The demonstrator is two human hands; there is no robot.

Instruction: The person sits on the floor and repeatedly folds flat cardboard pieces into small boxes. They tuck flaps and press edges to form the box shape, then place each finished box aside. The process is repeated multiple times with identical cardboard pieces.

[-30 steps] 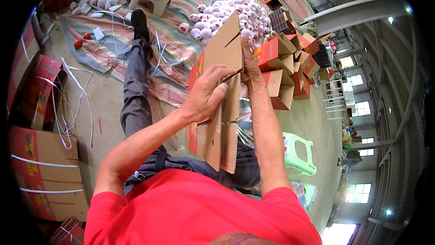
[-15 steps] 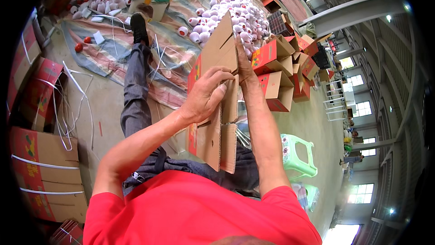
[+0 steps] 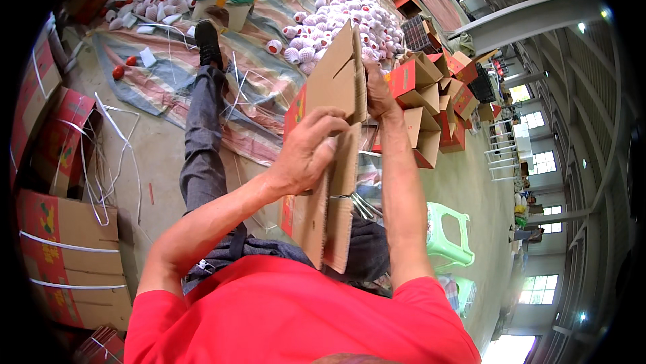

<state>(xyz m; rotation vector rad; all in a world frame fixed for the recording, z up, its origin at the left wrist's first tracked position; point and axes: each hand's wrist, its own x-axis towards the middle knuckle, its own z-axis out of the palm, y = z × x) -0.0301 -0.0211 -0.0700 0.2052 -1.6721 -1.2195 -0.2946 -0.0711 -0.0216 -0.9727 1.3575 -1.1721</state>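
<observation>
Cardboard carton [image 3: 331, 87] leans farther right than before; half-curled left hand [image 3: 306, 153] and partly hidden right hand [image 3: 380, 93] grip it.

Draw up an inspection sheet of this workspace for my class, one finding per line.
Surface: striped sheet spread on the floor
Job's things: red-and-brown carton, flaps unclosed
Clutter: loose white straps, two red fruits
Hands: left hand, fingers bent, at the carton's edge; right hand against its right side, grip partly hidden
Cables: nothing seen
Surroundings: foam-netted fruit pile ahead; open cartons and green stool to the right
</observation>
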